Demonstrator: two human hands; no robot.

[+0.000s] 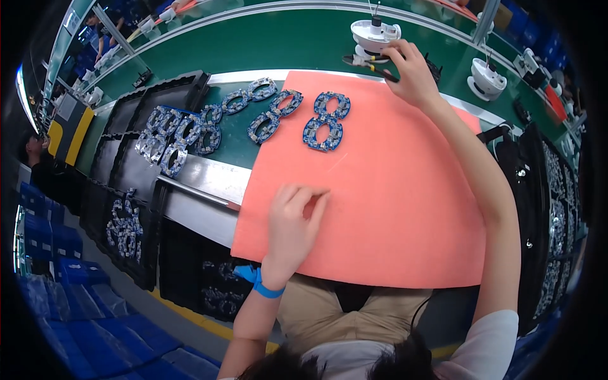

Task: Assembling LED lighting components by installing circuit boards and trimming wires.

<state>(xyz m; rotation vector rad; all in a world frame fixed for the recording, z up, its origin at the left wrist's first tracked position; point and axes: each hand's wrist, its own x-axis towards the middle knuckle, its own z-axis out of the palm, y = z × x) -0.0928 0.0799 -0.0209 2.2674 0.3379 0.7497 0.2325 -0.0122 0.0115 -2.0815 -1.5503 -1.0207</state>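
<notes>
My left hand [294, 221], with a blue band at the wrist, is over the pink mat [392, 190]. Its thumb and forefinger meet in a pinch; anything between them is too small to make out. A thin pale line [339, 162] shows on the mat beyond those fingertips. At the far edge, my right hand [413, 71] is closed around the yellow-and-black handles of small pliers [362, 61], whose jaws point left. One figure-eight blue circuit board [327, 121] lies on the mat, nearest to my left hand. Another such board [275, 116] lies slanted across the mat's left edge.
More figure-eight boards [174, 158] crowd together at the left, by black trays [120, 158]. A white device with antennas [373, 37] stands beyond the pliers, and a similar white device [486, 79] is further right. Black trays of boards [554, 221] stand at the right.
</notes>
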